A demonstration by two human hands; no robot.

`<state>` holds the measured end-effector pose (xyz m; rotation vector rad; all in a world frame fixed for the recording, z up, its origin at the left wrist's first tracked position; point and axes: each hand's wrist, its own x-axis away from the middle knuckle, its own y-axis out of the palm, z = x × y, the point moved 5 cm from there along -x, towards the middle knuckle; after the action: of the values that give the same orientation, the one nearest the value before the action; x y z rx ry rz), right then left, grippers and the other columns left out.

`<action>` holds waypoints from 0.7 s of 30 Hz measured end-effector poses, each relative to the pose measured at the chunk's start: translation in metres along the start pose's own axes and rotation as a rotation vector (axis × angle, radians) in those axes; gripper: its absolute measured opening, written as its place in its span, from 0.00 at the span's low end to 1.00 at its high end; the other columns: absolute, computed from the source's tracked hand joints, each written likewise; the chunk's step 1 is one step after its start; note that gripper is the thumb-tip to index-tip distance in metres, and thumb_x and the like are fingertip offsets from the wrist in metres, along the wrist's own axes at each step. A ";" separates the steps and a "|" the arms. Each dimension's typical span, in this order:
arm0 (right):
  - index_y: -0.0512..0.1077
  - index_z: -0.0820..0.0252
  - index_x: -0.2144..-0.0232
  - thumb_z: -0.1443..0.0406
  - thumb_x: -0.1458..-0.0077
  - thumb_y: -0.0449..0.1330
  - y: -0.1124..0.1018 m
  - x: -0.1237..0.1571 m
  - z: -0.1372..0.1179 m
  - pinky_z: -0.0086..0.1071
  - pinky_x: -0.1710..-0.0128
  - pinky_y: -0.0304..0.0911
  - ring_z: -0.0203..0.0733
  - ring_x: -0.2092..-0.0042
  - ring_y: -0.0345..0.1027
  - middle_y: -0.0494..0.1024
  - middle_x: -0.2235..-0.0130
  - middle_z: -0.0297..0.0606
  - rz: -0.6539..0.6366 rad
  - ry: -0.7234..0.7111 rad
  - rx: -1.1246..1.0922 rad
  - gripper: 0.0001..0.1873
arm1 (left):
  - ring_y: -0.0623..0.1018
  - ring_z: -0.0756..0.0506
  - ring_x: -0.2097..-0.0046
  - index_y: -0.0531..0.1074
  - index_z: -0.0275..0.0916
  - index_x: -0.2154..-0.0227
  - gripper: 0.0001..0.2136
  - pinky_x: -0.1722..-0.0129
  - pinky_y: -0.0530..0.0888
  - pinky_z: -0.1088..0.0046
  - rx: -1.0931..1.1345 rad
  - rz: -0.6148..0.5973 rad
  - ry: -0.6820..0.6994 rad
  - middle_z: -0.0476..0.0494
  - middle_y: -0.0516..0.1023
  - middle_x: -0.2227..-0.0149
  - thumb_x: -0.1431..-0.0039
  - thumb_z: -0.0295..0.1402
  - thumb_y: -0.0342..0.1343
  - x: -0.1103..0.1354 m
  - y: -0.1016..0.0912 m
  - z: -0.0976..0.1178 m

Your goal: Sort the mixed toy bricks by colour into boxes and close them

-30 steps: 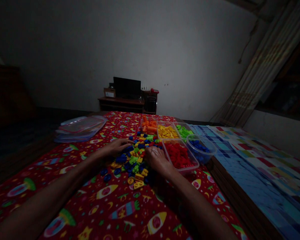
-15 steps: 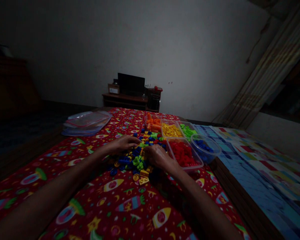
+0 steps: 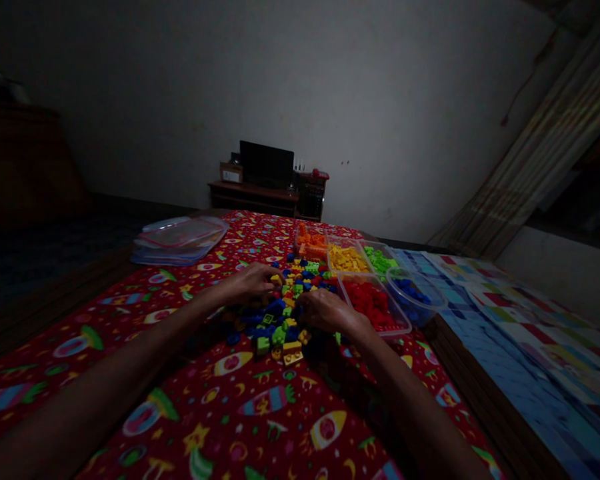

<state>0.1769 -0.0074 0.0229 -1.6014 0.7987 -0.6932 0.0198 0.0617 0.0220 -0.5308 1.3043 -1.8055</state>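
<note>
Heaped loose at centre, on a red rocket-print cloth (image 3: 275, 407): mixed plastic building bricks (image 3: 280, 320). At 10 o'clock of the heap, left hand (image 3: 247, 283), with fingers (image 3: 270, 275) curved down onto the heap's edge; grip on any brick not confirmable. At 3 o'clock, right hand (image 3: 327, 312), with fingers (image 3: 305, 303) curved over the bricks; grip likewise not confirmable. Ranged from 12 to 3 o'clock: tray of orange bricks (image 3: 300, 233), tray of yellow bricks (image 3: 340, 239), tray of green bricks (image 3: 375, 243), tray of red bricks (image 3: 380, 332), bowl of blue bricks (image 3: 420, 283). Well apart at 10 o'clock: stacked clear plastic lids (image 3: 180, 240).
</note>
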 end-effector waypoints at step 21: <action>0.70 0.62 0.56 0.67 0.40 0.50 0.026 -0.004 0.012 0.30 0.59 0.55 0.41 0.56 0.65 0.74 0.59 0.45 0.264 0.046 0.170 0.13 | 0.71 0.49 0.71 0.72 0.37 0.75 0.13 0.71 0.65 0.77 -0.001 0.070 0.018 0.49 0.73 0.76 0.48 0.42 0.53 0.005 0.010 -0.001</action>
<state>0.1810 -0.0003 -0.0050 -1.3028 0.9397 -0.5922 0.0201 0.0572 0.0119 -0.4643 1.3209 -1.7555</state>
